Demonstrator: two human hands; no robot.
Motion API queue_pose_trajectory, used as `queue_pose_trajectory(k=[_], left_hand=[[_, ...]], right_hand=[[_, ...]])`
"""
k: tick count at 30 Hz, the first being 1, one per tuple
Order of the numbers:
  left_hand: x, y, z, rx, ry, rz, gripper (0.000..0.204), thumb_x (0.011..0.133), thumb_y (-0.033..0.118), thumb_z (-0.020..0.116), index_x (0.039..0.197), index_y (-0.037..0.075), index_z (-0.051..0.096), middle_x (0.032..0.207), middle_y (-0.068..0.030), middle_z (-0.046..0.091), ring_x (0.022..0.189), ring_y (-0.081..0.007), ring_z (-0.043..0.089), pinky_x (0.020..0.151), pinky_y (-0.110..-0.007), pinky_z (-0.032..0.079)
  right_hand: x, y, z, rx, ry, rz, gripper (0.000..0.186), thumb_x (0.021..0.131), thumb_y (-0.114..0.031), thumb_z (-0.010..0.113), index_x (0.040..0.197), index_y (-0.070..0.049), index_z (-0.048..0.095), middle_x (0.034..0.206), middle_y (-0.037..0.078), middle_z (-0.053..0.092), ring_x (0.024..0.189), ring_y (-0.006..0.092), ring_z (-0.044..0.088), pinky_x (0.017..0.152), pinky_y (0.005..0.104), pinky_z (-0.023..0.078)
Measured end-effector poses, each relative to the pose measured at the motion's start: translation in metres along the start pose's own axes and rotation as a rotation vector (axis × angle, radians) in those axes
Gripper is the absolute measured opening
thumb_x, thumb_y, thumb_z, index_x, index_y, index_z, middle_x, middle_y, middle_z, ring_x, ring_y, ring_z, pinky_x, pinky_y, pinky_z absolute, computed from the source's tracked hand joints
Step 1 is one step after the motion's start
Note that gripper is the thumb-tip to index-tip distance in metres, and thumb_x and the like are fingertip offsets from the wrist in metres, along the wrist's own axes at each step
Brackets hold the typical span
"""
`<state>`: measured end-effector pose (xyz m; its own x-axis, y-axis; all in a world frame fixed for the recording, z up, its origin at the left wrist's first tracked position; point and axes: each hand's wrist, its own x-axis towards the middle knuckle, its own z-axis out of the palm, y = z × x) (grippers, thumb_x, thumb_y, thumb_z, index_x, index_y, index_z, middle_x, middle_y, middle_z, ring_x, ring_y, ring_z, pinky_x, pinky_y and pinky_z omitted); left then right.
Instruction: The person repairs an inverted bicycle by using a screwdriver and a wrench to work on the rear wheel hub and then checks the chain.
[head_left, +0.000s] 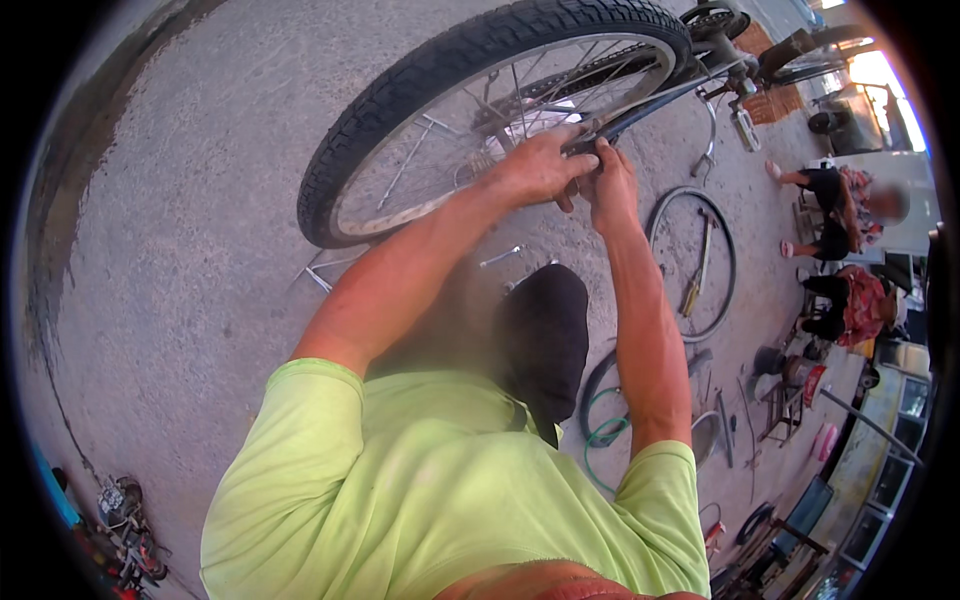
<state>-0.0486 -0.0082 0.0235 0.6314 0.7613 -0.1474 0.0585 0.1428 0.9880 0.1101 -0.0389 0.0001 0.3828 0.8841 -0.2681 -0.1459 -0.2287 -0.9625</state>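
Note:
A bicycle lies tipped before me, its knobbly black tire and spoked wheel curving across the top. The dark bicycle frame runs from the wheel toward the pedals at the upper right. My left hand is closed around the near end of a dark frame tube, beside the spokes. Right against it, my right hand has its fingers bent in a pinch at the same spot. What lies between those fingertips is hidden. A small metal wrench rests on the ground below the hands.
Right of my knee, a loose tire encircles a yellow-handled tool. A green hose lies near my right forearm. Two people sit at the far right. A motorcycle stands at the lower left.

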Motion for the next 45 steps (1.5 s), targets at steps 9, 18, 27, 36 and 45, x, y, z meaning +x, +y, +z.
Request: queue_pose_trajectory(k=[9,18,27,36,45], left_hand=[[0.022,-0.038,0.001,0.007,0.007,0.074,0.04,0.096,0.025,0.06,0.127,0.0,0.055,0.09,-0.012,0.071,0.071,-0.0204,0.071,0.063,-0.034,0.058],[-0.034,-0.054,0.019,0.213,0.219,0.198,0.053,0.094,0.03,0.064,0.139,0.003,0.054,0.088,-0.011,0.073,0.074,-0.0163,0.07,0.07,-0.033,0.054],[0.007,-0.274,0.043,0.815,-0.229,-0.244,0.038,0.087,0.026,0.066,0.117,0.004,0.072,0.096,-0.0174,0.074,0.084,-0.029,0.074,0.081,-0.043,0.056],[-0.004,-0.401,0.063,1.147,-0.084,-0.328,0.027,0.094,0.011,0.051,0.116,0.003,0.064,0.117,-0.0258,0.065,0.108,-0.0377,0.069,0.087,-0.049,0.057],[-0.006,-0.4,0.057,1.144,0.01,-0.351,0.025,0.093,0.007,0.051,0.116,0.003,0.057,0.106,-0.0243,0.07,0.096,-0.0388,0.072,0.08,-0.05,0.059]], right_hand=[[0.017,0.023,0.003,0.221,0.006,0.083,0.035,0.106,-0.034,0.048,0.102,-0.004,0.065,0.084,0.007,0.066,0.066,0.0176,0.059,0.055,0.0338,0.045],[-0.001,0.101,-0.05,0.254,-0.071,0.22,0.027,0.105,-0.029,0.054,0.088,-0.009,0.059,0.07,-0.002,0.05,0.055,0.0095,0.044,0.049,0.0261,0.033],[-0.016,0.186,-0.146,-0.319,-0.069,0.34,0.028,0.099,-0.031,0.063,0.095,-0.003,0.064,0.076,0.003,0.062,0.061,0.0114,0.056,0.054,0.0274,0.042],[-0.118,0.35,-0.169,-1.085,-0.095,0.539,0.049,0.081,-0.045,0.079,0.104,-0.003,0.066,0.097,0.023,0.072,0.098,0.0403,0.068,0.085,0.0472,0.052],[-0.12,0.369,-0.164,-1.074,-0.111,0.417,0.046,0.082,-0.039,0.078,0.106,-0.003,0.062,0.098,0.022,0.069,0.096,0.0397,0.067,0.084,0.0479,0.051]])
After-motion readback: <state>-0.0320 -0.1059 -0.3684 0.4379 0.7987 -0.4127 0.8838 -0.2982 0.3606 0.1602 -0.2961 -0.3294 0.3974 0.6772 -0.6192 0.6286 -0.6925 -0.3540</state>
